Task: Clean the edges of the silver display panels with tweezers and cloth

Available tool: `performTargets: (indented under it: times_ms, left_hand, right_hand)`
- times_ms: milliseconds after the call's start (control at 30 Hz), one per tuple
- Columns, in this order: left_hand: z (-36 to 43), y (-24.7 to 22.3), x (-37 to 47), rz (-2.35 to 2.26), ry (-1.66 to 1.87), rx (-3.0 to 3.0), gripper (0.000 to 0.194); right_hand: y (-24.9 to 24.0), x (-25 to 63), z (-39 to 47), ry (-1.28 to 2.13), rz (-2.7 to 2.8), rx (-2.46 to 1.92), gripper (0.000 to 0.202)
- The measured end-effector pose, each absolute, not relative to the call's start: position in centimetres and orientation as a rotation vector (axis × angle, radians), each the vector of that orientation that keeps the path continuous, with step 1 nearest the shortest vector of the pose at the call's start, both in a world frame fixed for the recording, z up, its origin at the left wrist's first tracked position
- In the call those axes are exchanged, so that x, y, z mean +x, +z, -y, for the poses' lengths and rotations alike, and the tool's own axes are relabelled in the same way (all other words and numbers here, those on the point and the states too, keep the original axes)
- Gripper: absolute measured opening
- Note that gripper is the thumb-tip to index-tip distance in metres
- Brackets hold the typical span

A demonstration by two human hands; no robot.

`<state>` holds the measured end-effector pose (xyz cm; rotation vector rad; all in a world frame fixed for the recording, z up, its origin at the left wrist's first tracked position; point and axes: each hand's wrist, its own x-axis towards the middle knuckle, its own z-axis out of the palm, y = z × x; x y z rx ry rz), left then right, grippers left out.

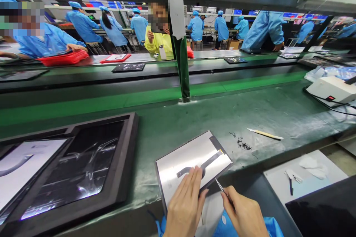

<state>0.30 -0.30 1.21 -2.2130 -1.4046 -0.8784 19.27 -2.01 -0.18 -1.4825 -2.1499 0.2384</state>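
Note:
A silver-backed display panel (191, 152) with thin dark edges lies tilted at the bench's front edge. A dark flat ribbon cable (211, 160) runs across its back. My left hand (185, 200) rests flat on the panel, fingers stretched out over the lower end of the cable. Pinched in my right hand (243, 209) is a pair of metal tweezers (219, 185), the tip close to the panel's near right edge; whether it touches cannot be made out. Right of the panel lie black scraps (243, 143) and a yellow-handled craft knife (265, 134).
A black foam tray (130, 148) holding display panels stands at left. A green post (182, 68) rises from the bench's far side, before a conveyor with dark panels. At right are a white device (330, 89) and a lower shelf (330, 159). Co-workers in blue sit beyond.

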Motion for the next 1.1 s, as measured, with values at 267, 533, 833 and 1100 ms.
performTargets:
  times_ms: [267, 533, 833, 1100]
  left_hand:
    - [0.3, 1.4, 0.2, 1.397, -0.852, -2.226, 0.055]
    - [0.2, 1.4, 0.2, 1.401, -0.880, -2.221, 0.056]
    - [0.3, 1.2, 0.0, 1.436, -0.901, -2.239, 0.058]
    - [0.4, 1.0, -0.1, 1.469, -0.876, -2.247, 0.054]
  right_hand:
    - [0.4, 18.8, 1.4, 1.004, 1.698, -1.571, 0.037]
    - [0.1, 18.5, 0.3, 1.803, 0.860, -1.327, 0.051]
    - [-0.8, 18.1, 0.3, 1.916, 0.609, -1.149, 0.051]
    - [-1.2, 17.9, 0.3, 1.963, 0.546, -1.101, 0.052]
